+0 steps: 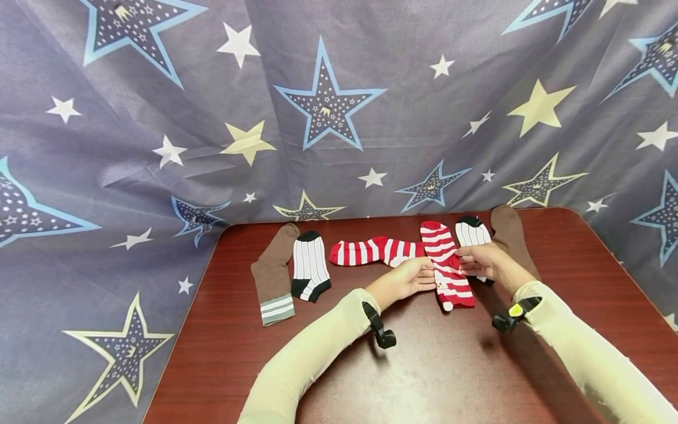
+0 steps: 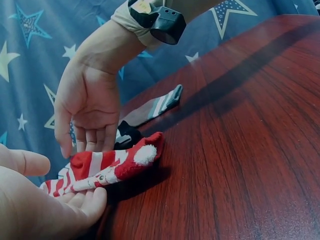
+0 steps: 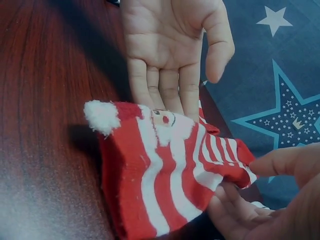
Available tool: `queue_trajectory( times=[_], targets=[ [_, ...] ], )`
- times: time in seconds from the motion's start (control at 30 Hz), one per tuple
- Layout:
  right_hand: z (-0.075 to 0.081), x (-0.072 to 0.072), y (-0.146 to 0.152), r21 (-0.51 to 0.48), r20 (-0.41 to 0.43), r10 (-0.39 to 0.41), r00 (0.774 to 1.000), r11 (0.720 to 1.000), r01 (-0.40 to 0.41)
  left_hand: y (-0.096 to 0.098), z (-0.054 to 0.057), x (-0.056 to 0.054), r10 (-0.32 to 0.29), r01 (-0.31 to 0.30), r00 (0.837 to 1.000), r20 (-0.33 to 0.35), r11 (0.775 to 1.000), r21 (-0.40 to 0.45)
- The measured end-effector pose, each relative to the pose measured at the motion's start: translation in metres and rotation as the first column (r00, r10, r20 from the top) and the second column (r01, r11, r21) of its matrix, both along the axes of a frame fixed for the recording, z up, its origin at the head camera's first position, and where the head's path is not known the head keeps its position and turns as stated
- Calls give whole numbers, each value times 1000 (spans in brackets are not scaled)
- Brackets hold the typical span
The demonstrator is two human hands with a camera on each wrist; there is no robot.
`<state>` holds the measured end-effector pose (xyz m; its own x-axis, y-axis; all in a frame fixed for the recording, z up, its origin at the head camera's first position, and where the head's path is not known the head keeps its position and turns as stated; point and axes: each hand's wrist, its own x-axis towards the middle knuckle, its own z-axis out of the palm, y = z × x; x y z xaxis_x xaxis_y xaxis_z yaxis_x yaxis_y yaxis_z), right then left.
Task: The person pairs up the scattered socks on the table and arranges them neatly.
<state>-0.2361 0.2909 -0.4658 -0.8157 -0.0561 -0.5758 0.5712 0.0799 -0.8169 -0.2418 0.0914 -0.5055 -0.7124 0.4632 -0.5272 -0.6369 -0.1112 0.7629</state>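
A red-and-white striped sock (image 1: 454, 291) with a face design and a white pompom (image 2: 145, 155) lies between the two hands. My left hand (image 1: 405, 280) is at its left edge, fingers nearly straight and their tips tucked under the fabric, thumb apart. From the other side, my right hand (image 1: 489, 262) reaches in, its fingers (image 2: 92, 137) extended to the sock's edge and partly hidden behind it. The sock's cuff end is a little raised in the right wrist view. A matching striped sock (image 1: 360, 253) lies sideways just to the left, behind my left hand.
At the left of the table (image 1: 222, 365) lie a brown sock (image 1: 272, 271) with a grey striped cuff and a white-and-black sock (image 1: 309, 262). Another white-and-black sock (image 1: 471, 234) and a brown sock (image 1: 508, 229) are partly behind my right hand. A star-patterned curtain (image 1: 328, 176) hangs along the back edge.
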Motion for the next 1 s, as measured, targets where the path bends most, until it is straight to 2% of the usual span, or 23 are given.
queue_trajectory(
  times=[0.3,0.57,0.83,1.0],
  targets=[
    [-3,1,0,11,-23,19,1000,1000,-19,2,-3,-6,-18,18,1000,-2,999,50],
    [-3,0,1,-2,-17,1,1000,1000,-1,0,-2,-11,-9,10,1000,-3,997,82],
    [2,-2,3,-66,8,-21,1000,998,21,-3,-1,-20,4,-4,1000,-5,997,73],
    [1,-4,9,-144,8,10,1000,990,-9,-5,0,-24,-3,4,1000,-10,998,59]
  ],
)
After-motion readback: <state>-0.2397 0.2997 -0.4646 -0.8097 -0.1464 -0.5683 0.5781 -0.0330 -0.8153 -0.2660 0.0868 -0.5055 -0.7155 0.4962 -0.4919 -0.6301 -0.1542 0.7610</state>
